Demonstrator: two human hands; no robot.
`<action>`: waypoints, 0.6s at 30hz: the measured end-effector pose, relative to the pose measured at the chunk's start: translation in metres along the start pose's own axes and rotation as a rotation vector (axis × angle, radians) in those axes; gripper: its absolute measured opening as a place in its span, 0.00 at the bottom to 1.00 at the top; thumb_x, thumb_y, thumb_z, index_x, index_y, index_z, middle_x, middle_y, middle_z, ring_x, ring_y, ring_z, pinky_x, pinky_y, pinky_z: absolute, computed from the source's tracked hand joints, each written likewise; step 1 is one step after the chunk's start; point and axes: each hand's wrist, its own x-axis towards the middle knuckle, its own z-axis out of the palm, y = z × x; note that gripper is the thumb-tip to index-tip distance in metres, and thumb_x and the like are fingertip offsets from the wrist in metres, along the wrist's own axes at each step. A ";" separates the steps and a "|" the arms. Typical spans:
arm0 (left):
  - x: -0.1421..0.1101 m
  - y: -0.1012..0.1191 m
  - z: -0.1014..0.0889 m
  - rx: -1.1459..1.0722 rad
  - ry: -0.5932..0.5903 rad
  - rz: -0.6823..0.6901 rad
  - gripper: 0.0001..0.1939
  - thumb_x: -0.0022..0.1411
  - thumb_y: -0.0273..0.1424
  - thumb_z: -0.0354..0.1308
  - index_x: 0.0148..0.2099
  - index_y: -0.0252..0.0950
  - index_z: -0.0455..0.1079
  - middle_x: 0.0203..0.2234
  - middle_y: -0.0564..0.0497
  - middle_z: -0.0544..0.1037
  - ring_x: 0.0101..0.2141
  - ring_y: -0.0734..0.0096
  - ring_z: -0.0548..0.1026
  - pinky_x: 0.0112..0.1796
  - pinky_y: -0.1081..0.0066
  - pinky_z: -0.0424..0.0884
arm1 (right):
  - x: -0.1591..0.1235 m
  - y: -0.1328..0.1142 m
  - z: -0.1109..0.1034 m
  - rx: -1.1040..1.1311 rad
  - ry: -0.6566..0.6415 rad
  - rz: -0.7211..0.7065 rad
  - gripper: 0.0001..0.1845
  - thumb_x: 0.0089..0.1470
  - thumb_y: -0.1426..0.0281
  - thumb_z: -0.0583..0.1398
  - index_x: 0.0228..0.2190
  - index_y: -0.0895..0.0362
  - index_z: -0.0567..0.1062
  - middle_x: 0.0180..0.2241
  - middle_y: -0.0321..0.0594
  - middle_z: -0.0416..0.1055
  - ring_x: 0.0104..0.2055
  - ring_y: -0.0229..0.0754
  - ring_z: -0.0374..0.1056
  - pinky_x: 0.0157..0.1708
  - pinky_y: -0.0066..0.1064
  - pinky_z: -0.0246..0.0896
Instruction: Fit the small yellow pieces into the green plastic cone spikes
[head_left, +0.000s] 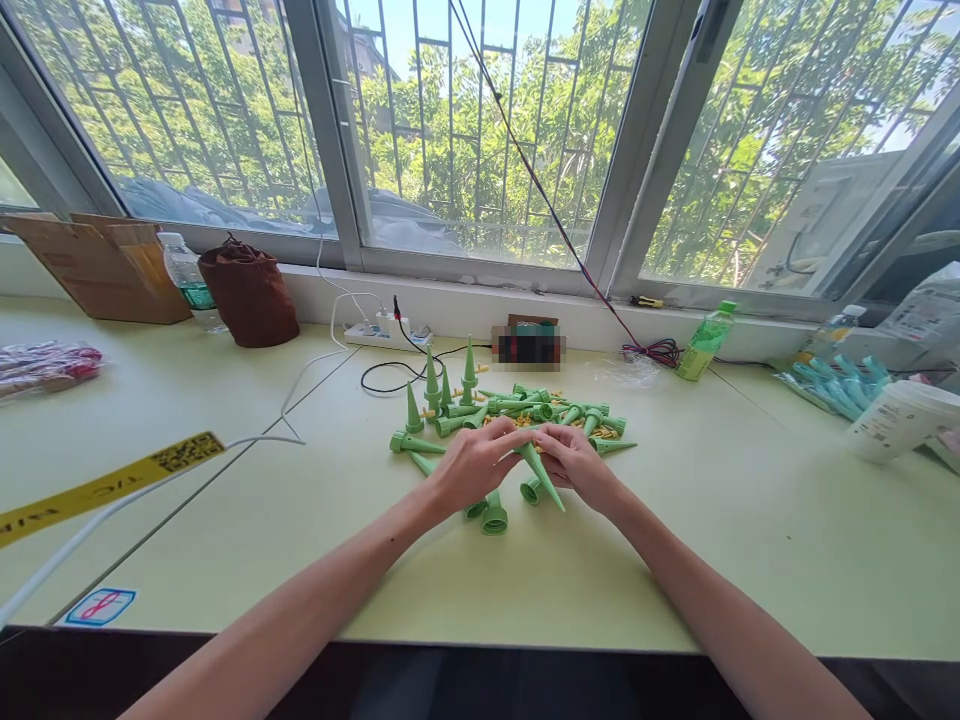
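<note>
Window-lit table [750,560], a green spike [541,478] held above its middle

Pale green tabletop runs below barred windows [487,130]. The left hand [476,465] and right hand [576,465] meet near the middle, fingers pinched narrowly around the spike's wide end; its point slants toward the near right. Just beyond lies a pile of green spikes [525,405] mixed with small yellow pieces [606,432], with several upright spikes [469,375] on the pile's far left. Open-ended green caps [494,517] lie on the near side.

Containers line the far side. At far left are a cardboard box [112,270], a clear bottle [184,270] and a gathered brown bag [251,295]; what the box and bag hold cannot be told. Toward the far right stands a green bottle [705,343], tilted in view. Farther right, a clear packet [832,385] holds pale teal items, beside a white cup [900,420] whose contents are hidden.
</note>
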 end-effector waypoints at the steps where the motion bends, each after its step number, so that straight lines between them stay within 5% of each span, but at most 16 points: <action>1: 0.000 0.000 0.000 0.012 -0.003 0.011 0.17 0.65 0.26 0.50 0.55 0.42 0.68 0.35 0.51 0.74 0.29 0.76 0.71 0.29 0.77 0.66 | 0.000 0.001 0.000 0.002 -0.003 0.005 0.18 0.54 0.58 0.62 0.25 0.56 0.64 0.14 0.22 0.46 0.15 0.27 0.37 0.13 0.21 0.32; 11: 0.001 0.002 -0.001 0.088 0.053 0.070 0.15 0.67 0.25 0.46 0.52 0.41 0.68 0.35 0.51 0.75 0.28 0.78 0.71 0.25 0.78 0.62 | 0.000 -0.001 0.001 -0.005 -0.001 0.023 0.18 0.53 0.57 0.63 0.25 0.56 0.64 0.14 0.23 0.46 0.15 0.28 0.37 0.14 0.21 0.31; 18: 0.003 0.001 0.000 -0.073 0.075 -0.144 0.15 0.65 0.28 0.52 0.54 0.39 0.65 0.38 0.49 0.73 0.27 0.77 0.71 0.29 0.76 0.68 | 0.002 0.001 0.005 0.029 0.065 -0.081 0.19 0.54 0.56 0.62 0.25 0.56 0.63 0.15 0.23 0.46 0.15 0.28 0.40 0.14 0.22 0.36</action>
